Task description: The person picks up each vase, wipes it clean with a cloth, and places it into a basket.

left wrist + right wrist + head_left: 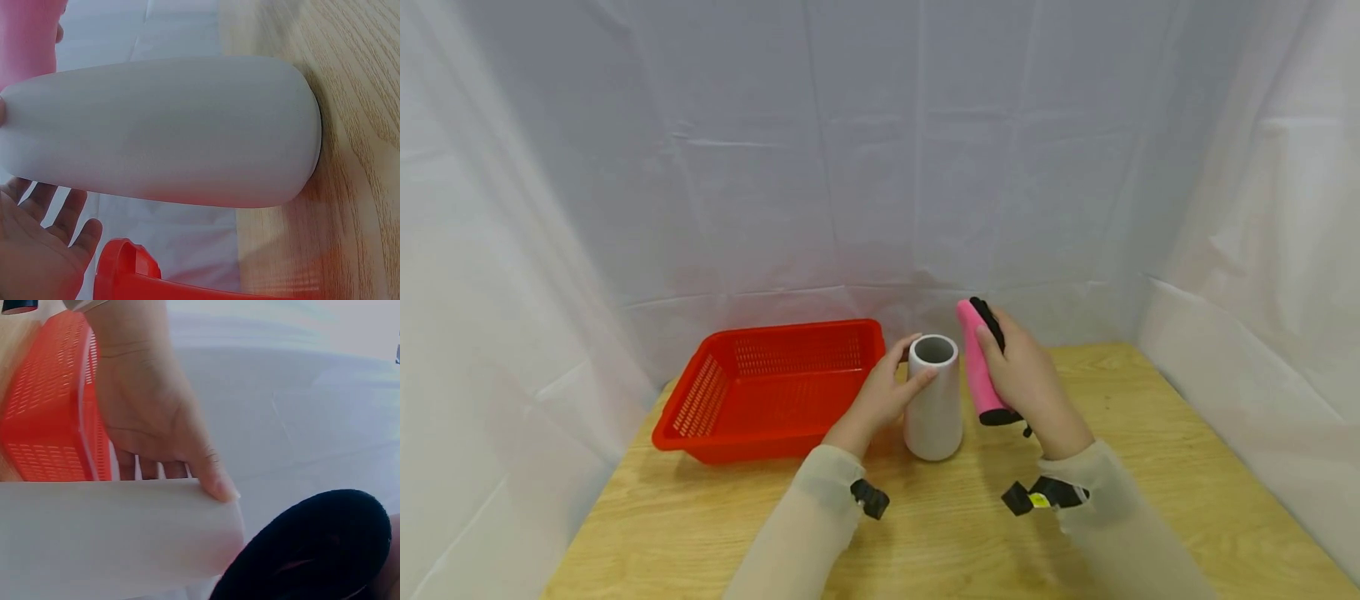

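Observation:
A white vase (933, 408) stands upright on the wooden table (1150, 467), its open mouth facing up. My left hand (891, 387) holds it near the rim, thumb and fingers curled round its side; the vase (169, 131) fills the left wrist view, and in the right wrist view the thumb lies on the vase (112, 531). My right hand (1026, 375) grips a pink cylinder with black ends (977, 367), held tilted just right of the vase's mouth. Its black end (312, 550) shows large in the right wrist view.
A red perforated plastic basket (767, 387) sits on the table left of the vase, also seen as the basket (50, 419) and the basket's rim (131, 275). White cloth hangs behind and at both sides. Bare wood lies to the right and front.

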